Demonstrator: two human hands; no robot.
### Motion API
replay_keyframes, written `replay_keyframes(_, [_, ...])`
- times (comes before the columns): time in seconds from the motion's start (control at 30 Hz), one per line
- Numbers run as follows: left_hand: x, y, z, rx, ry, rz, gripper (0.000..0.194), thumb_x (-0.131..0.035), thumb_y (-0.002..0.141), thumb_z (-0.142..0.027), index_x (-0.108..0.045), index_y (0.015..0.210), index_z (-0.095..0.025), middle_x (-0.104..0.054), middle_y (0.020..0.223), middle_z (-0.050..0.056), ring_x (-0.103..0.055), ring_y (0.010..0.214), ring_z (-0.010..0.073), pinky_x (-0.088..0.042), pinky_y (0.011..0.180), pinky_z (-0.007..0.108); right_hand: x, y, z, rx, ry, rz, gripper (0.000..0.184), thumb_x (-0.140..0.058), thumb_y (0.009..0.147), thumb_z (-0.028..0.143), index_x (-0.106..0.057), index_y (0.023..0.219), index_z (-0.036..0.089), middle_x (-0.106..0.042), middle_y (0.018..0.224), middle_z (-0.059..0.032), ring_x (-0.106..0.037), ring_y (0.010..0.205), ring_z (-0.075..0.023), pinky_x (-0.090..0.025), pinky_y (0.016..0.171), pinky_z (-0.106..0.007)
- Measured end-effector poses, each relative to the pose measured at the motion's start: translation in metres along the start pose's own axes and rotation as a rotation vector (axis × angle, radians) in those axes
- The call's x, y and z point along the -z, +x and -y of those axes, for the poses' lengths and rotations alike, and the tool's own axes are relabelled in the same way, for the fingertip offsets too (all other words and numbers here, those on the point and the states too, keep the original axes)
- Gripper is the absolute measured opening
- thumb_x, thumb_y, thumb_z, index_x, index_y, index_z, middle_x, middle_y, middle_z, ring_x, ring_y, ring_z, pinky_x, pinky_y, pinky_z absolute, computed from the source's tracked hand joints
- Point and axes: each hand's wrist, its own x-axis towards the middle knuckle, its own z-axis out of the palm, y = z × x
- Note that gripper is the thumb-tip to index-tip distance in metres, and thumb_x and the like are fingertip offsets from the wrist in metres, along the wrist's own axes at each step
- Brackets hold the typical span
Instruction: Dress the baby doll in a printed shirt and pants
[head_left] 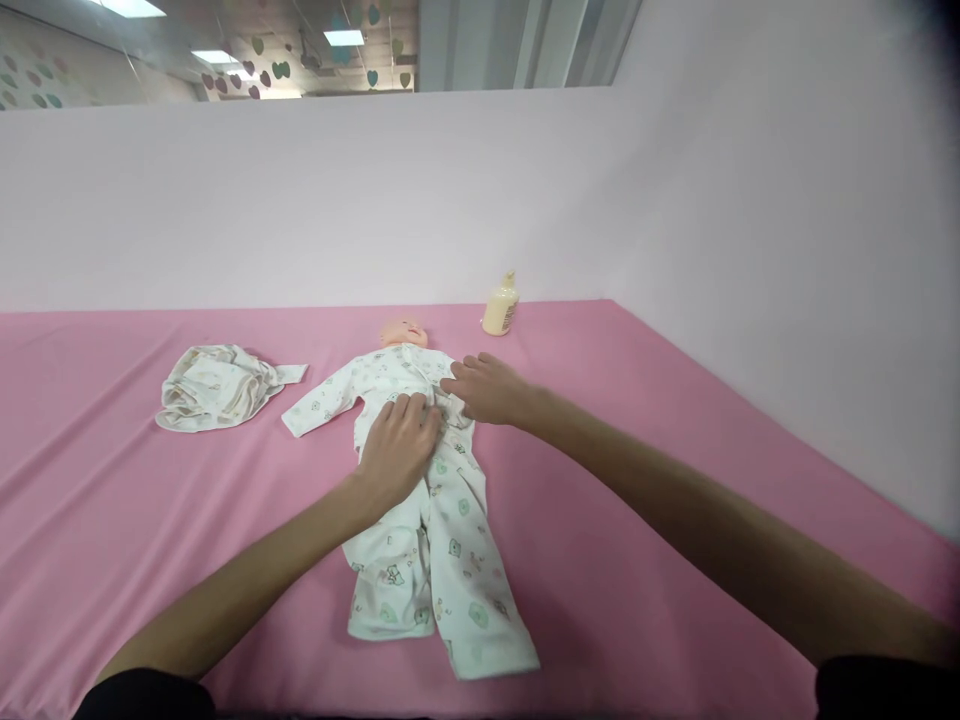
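Suit: white printed baby suit (469,540) flat on its back, mid-sheet, legs toward the wearer, one sleeve spread to the left; other sleeve not clear near the right hand.
Doll: head (405,332) shows at the collar; can't tell how much body is inside.
Left hand (401,445): on the suit's front, fingers curled; can't tell if pinching cloth or only pressing.
Right hand (491,388): at the shoulder by the bottle side, fingers bent in; pinch on fabric likely, not confirmed.
Technique: I'd anchor lightly with the left, work cloth in small tugs with the right, smooth the bunched front, avoid dragging the collar over the head.
Cloth bundle (217,388): patterned, left of suit, apart.
Bottle (500,308): pump type, pale yellow, right of head; dark print on side, unreadable.
Suit print: bears, small motifs; no legible words.
Sheet (637,450): pink, wrinkled at left; no branding visible.
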Motion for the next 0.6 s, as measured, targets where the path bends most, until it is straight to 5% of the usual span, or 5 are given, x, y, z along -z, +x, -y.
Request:
replay_keyframes(0.23, [-0.003, 0.004, 0.011, 0.136, -0.093, -0.002, 0.033, -0.038, 0.100, -0.028, -0.055, 0.128, -0.022, -0.052, 0.105, 0.011, -0.049, 0.094, 0.0246, -0.043, 0.079, 0.036, 0.021, 0.002, -0.021, 0.038, 0.427, 0.283, 0.018, -0.057, 0.083, 0.027, -0.062, 0.100, 0.021, -0.064, 0.098, -0.0058, -0.059, 0.082, -0.0205, -0.038, 0.066, -0.029])
replay_keyframes(0.37, [-0.009, 0.015, 0.014, 0.130, -0.117, -0.004, 0.032, -0.036, 0.101, -0.029, -0.061, 0.119, -0.022, -0.050, 0.105, 0.012, -0.047, 0.095, 0.0249, -0.041, 0.079, 0.036, 0.022, 0.001, -0.019, -0.016, 0.444, 0.338, 0.032, -0.054, 0.084, 0.027, -0.065, 0.114, 0.025, -0.066, 0.105, -0.0063, -0.061, 0.089, -0.0219, -0.039, 0.066, -0.029])
replay_keyframes(0.6, [-0.015, 0.028, 0.020, 0.062, -0.152, 0.040, 0.025, -0.046, 0.097, -0.029, -0.068, 0.104, -0.020, -0.049, 0.104, 0.012, -0.045, 0.096, 0.0255, -0.040, 0.081, 0.036, 0.025, -0.003, -0.021, -0.026, 0.415, 0.303, 0.025, -0.051, 0.085, 0.017, -0.070, 0.100, 0.021, -0.067, 0.099, -0.0071, -0.059, 0.085, -0.0205, -0.037, 0.067, -0.029])
